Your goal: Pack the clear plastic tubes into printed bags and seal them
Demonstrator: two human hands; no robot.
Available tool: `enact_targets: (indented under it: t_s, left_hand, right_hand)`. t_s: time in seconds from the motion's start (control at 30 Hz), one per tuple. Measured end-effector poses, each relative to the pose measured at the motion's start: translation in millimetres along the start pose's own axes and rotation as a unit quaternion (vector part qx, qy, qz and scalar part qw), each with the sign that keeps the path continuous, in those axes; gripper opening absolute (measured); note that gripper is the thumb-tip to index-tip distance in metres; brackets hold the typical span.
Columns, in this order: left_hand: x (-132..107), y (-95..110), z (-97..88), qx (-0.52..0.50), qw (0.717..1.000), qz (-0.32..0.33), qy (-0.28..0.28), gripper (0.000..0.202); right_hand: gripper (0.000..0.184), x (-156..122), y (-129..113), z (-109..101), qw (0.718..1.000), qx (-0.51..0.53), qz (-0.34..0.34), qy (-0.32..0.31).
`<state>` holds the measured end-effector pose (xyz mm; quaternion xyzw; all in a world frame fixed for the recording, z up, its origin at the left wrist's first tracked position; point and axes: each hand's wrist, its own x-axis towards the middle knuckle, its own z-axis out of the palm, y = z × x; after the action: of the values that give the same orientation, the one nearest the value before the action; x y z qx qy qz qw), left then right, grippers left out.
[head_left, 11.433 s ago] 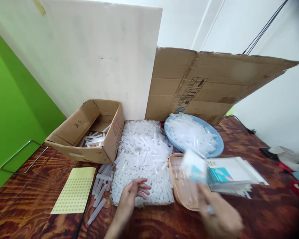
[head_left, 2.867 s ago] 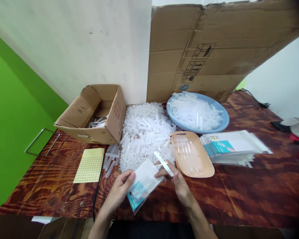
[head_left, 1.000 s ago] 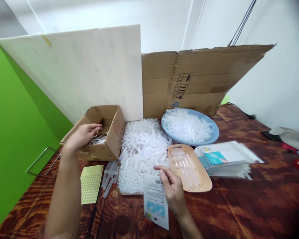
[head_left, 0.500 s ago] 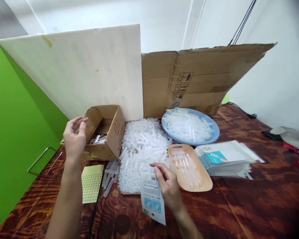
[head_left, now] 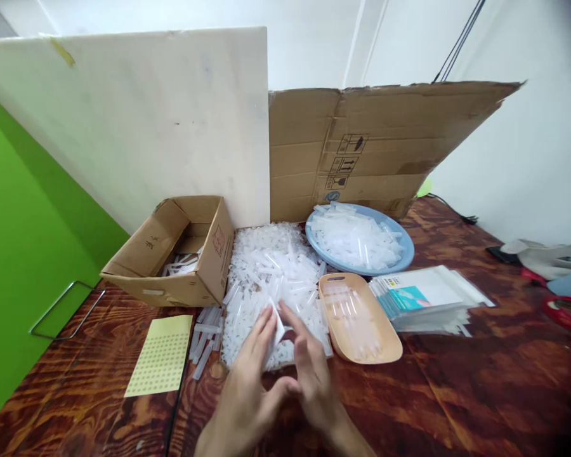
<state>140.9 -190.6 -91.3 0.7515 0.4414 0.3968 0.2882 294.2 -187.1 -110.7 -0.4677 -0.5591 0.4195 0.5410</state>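
My left hand [head_left: 247,376] and my right hand [head_left: 313,374] are together at the front of a heap of small clear plastic tubes [head_left: 278,266]. Between their fingertips stands a white printed packet [head_left: 278,325], seen almost edge-on and bent, its print not readable now. Fingers of both hands press on it from either side, slightly blurred. To the right of my right hand lies a peach tray [head_left: 393,350] with several clear tubes [head_left: 356,314] in it. A few loose tubes [head_left: 204,339] lie left of the heap.
At the left are an open cardboard box [head_left: 214,266] and a yellow sticker sheet [head_left: 159,355]. A blue basin [head_left: 406,257] heaped with tubes stands behind the tray. A stack of printed packets [head_left: 423,298] lies to the right. White and cardboard panels [head_left: 304,152] rise behind.
My left hand came down from beside the cardboard box to meet my right hand at the packet. The packet turned from facing me to nearly edge-on. The view shifted slightly.
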Motion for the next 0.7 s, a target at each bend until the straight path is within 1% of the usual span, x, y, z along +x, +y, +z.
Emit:
enact_targets:
  t_s: [0.03,0.07,0.1,0.13,0.17,0.2,0.23,0.27,0.33,0.4,0.43,0.47,0.57,0.63,0.7]
  left_hand:
    - [-3.9,-2.8,8.8,-0.003,0.999,0.008,0.035,0.072]
    - [-5.9,-6.3,13.6,-0.008,0.997,0.012,0.08,0.066]
    - [-6.6,-10.5,14.9,-0.018,0.991,0.011,0.129,0.055]
    - [-6.5,-14.9,13.4,-0.031,0.985,0.004,0.169,0.042]
    - [-5.7,-19.2,10.0,-0.045,0.979,-0.009,0.196,0.033]
    - [-4.7,-23.3,5.7,-0.061,0.976,-0.025,0.209,0.027]
    - [-3.3,-26.8,1.2,-0.079,0.974,-0.042,0.209,0.023]
    - [-1.5,-29.7,-2.8,-0.098,0.974,-0.055,0.198,0.019]
    - [3.1,-33.9,-8.3,-0.136,0.976,-0.06,0.157,0.016]
    - [9.0,-36.6,-10.5,-0.153,0.98,-0.03,0.125,0.015]
    - [12.1,-37.9,-10.7,-0.144,0.981,-0.011,0.126,0.014]
    - [15.0,-39.4,-10.6,-0.121,0.983,0.005,0.14,0.013]
    - [20.9,-45.5,-9.2,-0.036,0.978,0.028,0.202,0.013]
    - [21.7,-51.0,-7.3,-0.031,0.975,0.033,0.217,0.016]
    - [19.4,-57.1,-4.9,-0.063,0.974,0.05,0.212,0.018]
  right_hand:
    - [0.058,-3.7,-3.7,1.5,0.999,0.024,-0.013,-0.047]
    - [0.059,-6.2,-6.6,2.9,0.996,0.045,-0.024,-0.079]
    - [0.056,-7.0,-8.4,4.1,0.994,0.064,-0.029,-0.088]
    - [0.05,-5.9,-9.0,5.1,0.994,0.079,-0.03,-0.074]
    - [0.042,-2.9,-8.2,5.9,0.995,0.089,-0.028,-0.045]
    - [0.037,1.6,-6.5,6.2,0.995,0.092,-0.022,-0.012]
    - [0.034,7.2,-4.1,6.0,0.996,0.091,-0.015,0.016]
    - [0.033,13.2,-1.3,5.2,0.996,0.087,-0.01,0.027]
    - [0.025,23.9,4.4,2.3,0.997,0.079,-0.016,0.011]
    - [0.013,30.3,9.6,-1.4,0.997,0.074,-0.034,-0.005]
    - [0.01,31.6,12.1,-3.2,0.997,0.067,-0.043,0.002]
    - [0.008,32.0,14.6,-4.7,0.997,0.055,-0.049,0.014]
    - [0.01,30.2,22.0,-7.8,0.997,0.003,-0.064,0.053]
    - [0.011,28.7,26.5,-9.5,0.994,-0.016,-0.08,0.068]
    - [0.01,26.8,30.6,-12.1,0.993,-0.013,-0.093,0.072]
